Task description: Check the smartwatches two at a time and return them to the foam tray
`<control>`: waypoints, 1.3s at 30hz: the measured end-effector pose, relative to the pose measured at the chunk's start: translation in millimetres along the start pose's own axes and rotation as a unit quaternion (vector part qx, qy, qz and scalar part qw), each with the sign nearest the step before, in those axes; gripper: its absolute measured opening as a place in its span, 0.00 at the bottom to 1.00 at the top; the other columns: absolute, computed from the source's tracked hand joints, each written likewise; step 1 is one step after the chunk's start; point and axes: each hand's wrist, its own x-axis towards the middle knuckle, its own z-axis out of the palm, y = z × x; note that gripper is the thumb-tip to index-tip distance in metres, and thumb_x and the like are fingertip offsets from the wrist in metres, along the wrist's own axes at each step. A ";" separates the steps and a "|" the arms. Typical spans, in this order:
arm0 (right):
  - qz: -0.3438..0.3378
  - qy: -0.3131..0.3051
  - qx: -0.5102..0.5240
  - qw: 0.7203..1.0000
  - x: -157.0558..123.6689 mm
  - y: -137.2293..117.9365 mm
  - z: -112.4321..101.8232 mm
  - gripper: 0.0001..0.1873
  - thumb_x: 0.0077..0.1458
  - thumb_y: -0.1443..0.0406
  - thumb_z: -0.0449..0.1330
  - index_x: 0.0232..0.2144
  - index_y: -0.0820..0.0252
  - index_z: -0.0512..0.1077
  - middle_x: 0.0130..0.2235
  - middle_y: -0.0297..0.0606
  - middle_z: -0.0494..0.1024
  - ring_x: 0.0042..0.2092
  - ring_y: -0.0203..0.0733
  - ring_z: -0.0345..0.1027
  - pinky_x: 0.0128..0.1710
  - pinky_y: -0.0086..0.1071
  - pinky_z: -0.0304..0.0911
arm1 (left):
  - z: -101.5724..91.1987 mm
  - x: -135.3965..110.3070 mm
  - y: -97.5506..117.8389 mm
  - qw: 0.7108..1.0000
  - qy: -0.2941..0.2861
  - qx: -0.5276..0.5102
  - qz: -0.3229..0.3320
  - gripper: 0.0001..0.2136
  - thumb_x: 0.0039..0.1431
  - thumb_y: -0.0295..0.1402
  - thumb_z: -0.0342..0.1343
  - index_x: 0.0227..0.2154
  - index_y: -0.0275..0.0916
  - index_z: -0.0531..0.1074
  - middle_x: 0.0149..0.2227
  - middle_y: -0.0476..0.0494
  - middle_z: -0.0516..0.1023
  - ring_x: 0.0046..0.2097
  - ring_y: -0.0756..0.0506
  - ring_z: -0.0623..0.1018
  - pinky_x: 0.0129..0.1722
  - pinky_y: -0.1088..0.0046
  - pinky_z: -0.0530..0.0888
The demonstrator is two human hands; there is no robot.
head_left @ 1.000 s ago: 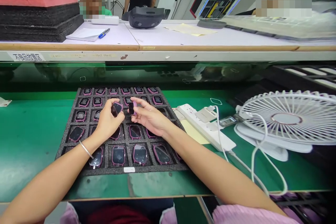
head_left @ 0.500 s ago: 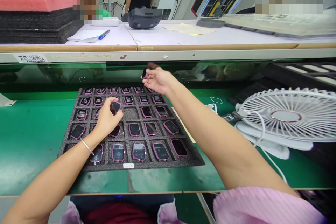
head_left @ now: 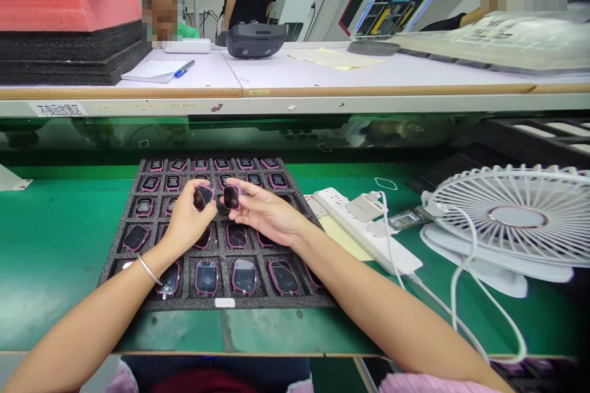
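A black foam tray (head_left: 152, 304) lies on the green bench, its pockets filled with several small purple-rimmed watch bodies with dark screens. Over the tray's middle my left hand (head_left: 188, 221) is closed on one watch body (head_left: 203, 196). Right beside it my right hand (head_left: 265, 212) pinches a second watch body (head_left: 231, 197) between thumb and fingers. The two pieces are held close together, a few centimetres apart. A thin bangle sits on my left wrist.
A white power strip (head_left: 364, 227) with a plugged adapter and white cables lies right of the tray. A white desk fan (head_left: 511, 221) stands at the far right. Behind, a raised shelf holds foam sheets (head_left: 69, 31), a notepad with pen and a dark headset (head_left: 255, 38). People are beyond it.
My right hand came back from the far edge of the tray to the middle, carrying a watch body next to the one in my left hand. My left hand barely moved.
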 end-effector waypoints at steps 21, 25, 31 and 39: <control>-0.012 -0.083 0.032 0.996 -5.7 7.7 5.0 0.22 0.51 0.62 0.72 0.49 0.50 0.75 0.37 0.30 0.76 0.34 0.34 0.72 0.40 0.32 0.68 | -0.7 -9.7 13.6 0.999 -0.003 0.036 0.003 0.14 0.53 0.33 0.57 0.44 0.41 0.68 0.35 0.49 0.75 0.31 0.48 0.72 0.33 0.71 0.69; -0.023 -0.077 0.027 0.996 -7.2 7.2 5.1 0.24 0.51 0.61 0.72 0.50 0.49 0.74 0.36 0.30 0.76 0.33 0.34 0.72 0.40 0.33 0.68 | -0.4 -10.7 14.4 1.000 0.007 0.022 0.010 0.14 0.54 0.34 0.57 0.44 0.41 0.68 0.39 0.47 0.75 0.36 0.47 0.74 0.37 0.70 0.70; -0.014 -0.095 0.041 0.995 -7.3 6.7 4.7 0.23 0.51 0.62 0.72 0.51 0.50 0.75 0.36 0.30 0.77 0.34 0.33 0.74 0.42 0.32 0.69 | -0.1 -10.7 14.6 1.000 0.010 0.018 0.003 0.16 0.53 0.33 0.57 0.46 0.40 0.67 0.39 0.47 0.75 0.35 0.48 0.74 0.36 0.71 0.70; -0.031 -0.095 0.037 0.994 -5.5 10.1 0.6 0.24 0.53 0.62 0.71 0.52 0.49 0.74 0.41 0.32 0.79 0.36 0.33 0.75 0.43 0.32 0.69 | -0.6 -10.9 17.6 1.000 0.007 0.016 0.008 0.17 0.52 0.33 0.56 0.46 0.39 0.67 0.36 0.48 0.74 0.34 0.48 0.73 0.38 0.70 0.70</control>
